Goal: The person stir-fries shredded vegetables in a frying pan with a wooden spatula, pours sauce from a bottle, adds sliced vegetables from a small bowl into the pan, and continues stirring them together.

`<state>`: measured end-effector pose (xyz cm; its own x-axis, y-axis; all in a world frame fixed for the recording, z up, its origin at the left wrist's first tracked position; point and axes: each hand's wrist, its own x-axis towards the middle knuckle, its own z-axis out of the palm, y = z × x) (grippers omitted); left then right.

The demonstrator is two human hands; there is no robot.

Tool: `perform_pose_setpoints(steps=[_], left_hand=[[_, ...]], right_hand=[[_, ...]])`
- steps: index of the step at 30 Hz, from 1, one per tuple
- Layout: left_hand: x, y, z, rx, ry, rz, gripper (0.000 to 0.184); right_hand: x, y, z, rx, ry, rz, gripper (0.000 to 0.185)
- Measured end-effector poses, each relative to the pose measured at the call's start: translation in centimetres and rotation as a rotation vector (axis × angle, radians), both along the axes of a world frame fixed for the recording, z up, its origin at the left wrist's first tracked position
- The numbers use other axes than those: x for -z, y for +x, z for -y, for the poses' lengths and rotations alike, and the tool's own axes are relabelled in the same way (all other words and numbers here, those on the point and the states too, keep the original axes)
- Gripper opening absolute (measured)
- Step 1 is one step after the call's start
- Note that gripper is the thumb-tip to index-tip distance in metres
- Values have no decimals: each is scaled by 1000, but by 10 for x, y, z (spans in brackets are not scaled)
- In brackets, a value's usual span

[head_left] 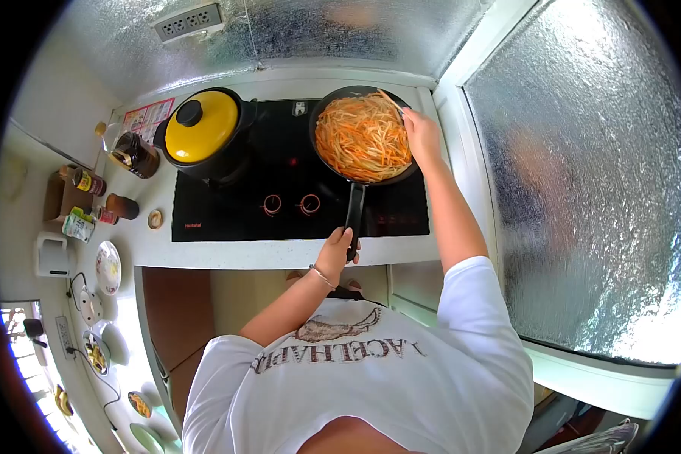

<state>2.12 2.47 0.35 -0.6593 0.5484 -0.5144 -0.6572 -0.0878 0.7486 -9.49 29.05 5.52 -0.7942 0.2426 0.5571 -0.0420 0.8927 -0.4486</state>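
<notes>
The left hand (336, 248) is gripping the black handle (356, 206), which is pointing back towards the person, its long axis running near to far. The frying pan (348, 91) is sitting on the cooktop's (276, 170) right side, holding shredded orange and pale food (363, 136). At its far right edge, the right hand (422, 136) is pinching a slim utensil (390, 100). Leftward, a yellow lid (198, 139) is hiding a dark pot's (204, 169) contents
</notes>
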Motion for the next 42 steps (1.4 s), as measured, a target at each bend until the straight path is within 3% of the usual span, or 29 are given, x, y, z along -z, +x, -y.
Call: perform_pose_setpoints(steps=[5, 8, 11, 13, 15, 19, 23, 25, 28, 31, 35, 42], left_hand=[[-7, -3, 1, 17, -25, -3, 23], [0, -7, 2, 22, 18, -36, 23], [-8, -8, 1, 24, -31, 4, 23], [-5, -8, -1, 15, -25, -13, 23], [0, -7, -1, 14, -26, -25, 23], [1, -8, -2, 16, -16, -43, 24], [4, -10, -2, 14, 1, -41, 24], [3, -8, -3, 14, -14, -43, 24], [-2, -10, -4, 9, -32, -38, 24], [-2, -10, -2, 13, -30, -25, 24], [-5, -10, -2, 7, -17, -13, 24], [-1, -10, -1, 18, -28, -29, 24]], right_hand=[[7, -22, 17, -51, 81, 105, 19], [3, -15, 22, -194, 192, 359, 20], [-30, -2, 22, -320, 146, 226, 16], [-26, -7, 18, -271, 137, 258, 16], [-16, -13, 20, -231, 141, 81, 16], [-4, -10, 40, -422, 76, 157, 21], [-17, 18, 20, -416, 102, 214, 20], [-43, 29, 23, -370, 43, 233, 17], [-67, 31, 33, -137, -332, 178, 16], [-56, 11, 39, -44, -509, 287, 17], [-14, -18, 34, -107, -880, 330, 18], [-34, -17, -10, -54, -866, 378, 17]])
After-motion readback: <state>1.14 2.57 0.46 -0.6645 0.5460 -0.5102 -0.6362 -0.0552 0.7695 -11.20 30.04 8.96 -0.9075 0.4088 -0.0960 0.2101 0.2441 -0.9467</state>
